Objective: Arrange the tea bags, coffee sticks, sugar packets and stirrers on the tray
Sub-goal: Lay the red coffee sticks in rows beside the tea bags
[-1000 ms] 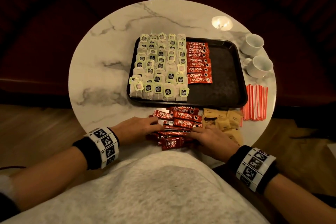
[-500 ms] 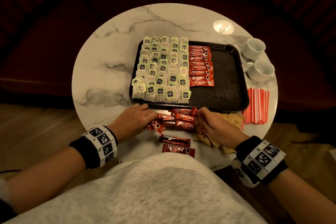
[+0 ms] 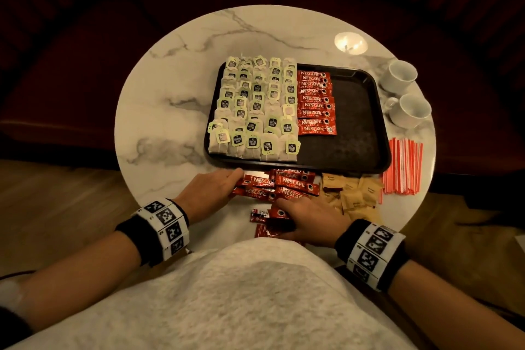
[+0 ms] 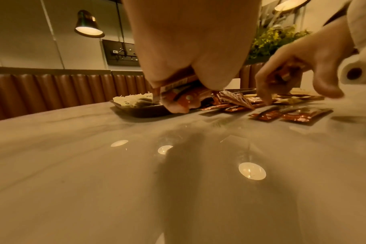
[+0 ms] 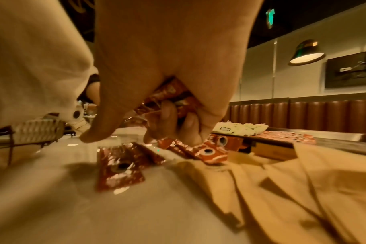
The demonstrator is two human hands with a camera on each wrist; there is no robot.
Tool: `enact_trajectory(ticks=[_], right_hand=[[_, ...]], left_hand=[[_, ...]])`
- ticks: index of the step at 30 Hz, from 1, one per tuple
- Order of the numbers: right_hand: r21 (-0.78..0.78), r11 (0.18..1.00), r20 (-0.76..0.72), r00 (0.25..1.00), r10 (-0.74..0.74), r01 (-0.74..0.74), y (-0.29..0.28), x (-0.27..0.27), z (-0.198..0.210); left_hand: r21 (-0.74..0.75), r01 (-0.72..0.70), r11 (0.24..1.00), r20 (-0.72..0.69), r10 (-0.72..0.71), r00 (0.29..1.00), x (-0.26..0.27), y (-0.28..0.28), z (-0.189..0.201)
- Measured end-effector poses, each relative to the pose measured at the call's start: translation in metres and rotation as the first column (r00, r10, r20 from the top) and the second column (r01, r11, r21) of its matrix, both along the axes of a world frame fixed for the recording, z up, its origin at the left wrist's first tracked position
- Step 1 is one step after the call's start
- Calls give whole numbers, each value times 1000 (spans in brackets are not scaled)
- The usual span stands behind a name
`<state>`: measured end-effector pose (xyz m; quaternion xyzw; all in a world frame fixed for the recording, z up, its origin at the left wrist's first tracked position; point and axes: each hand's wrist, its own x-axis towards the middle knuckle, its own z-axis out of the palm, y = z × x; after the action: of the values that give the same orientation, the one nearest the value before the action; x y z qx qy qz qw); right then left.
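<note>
Head view: the tray (image 3: 366, 162) sat mid-table with the tea bags (image 3: 255, 111) filling its left side and a column of coffee sticks (image 3: 316, 102) beside them, the right side bare. The loose sticks (image 3: 287, 186) lay in a heap just before the tray's near rim, sugar packets (image 3: 352, 193) to their right and stirrers (image 3: 403, 167) at the table edge, none of these yet on the tray. My left hand (image 3: 213, 187) pressed against the heap's left end; my right hand (image 3: 309, 219) covered a few sticks nearer me. Left wrist view: my fingers (image 4: 173, 107) were curled round the end of a stick, pinching it. Right wrist view: my right hand (image 5: 167, 92) was clamped on a small bundle of sticks, more sticks lying flat beneath. I judged the risk plain: squeezing a glossy, uneven bundle from both ends could let sticks slip out or fan crooked, spoiling the neat column.
</note>
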<state>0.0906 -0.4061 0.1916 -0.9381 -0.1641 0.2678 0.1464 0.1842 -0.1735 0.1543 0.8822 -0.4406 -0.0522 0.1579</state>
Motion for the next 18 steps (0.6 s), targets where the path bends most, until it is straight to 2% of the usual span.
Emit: enact_trajectory(ticks=[2, 6, 9, 11, 15, 18], right_hand=[[-44, 999, 44, 999, 27, -25, 4, 0, -5], [-23, 1000, 12, 1000, 12, -11, 5, 1, -6], [43, 999, -8, 1000, -16, 16, 0, 3, -5], [104, 989, -43, 994, -101, 105, -9, 4, 0], [162, 925, -61, 939, -339, 344, -33, 9, 17], [256, 834, -97, 872, -480, 488, -44, 13, 24]], left_hand=[[55, -55, 997, -73, 58, 996, 0, -2, 2], [150, -105, 983, -157, 128, 979, 2, -7, 8], [147, -97, 984, -213, 127, 969, 3, -6, 13], [111, -90, 990, -205, 112, 972, 5, -5, 15], [20, 49, 999, -108, -47, 993, 7, -9, 16], [107, 211, 972, -122, -198, 973, 4, -20, 17]])
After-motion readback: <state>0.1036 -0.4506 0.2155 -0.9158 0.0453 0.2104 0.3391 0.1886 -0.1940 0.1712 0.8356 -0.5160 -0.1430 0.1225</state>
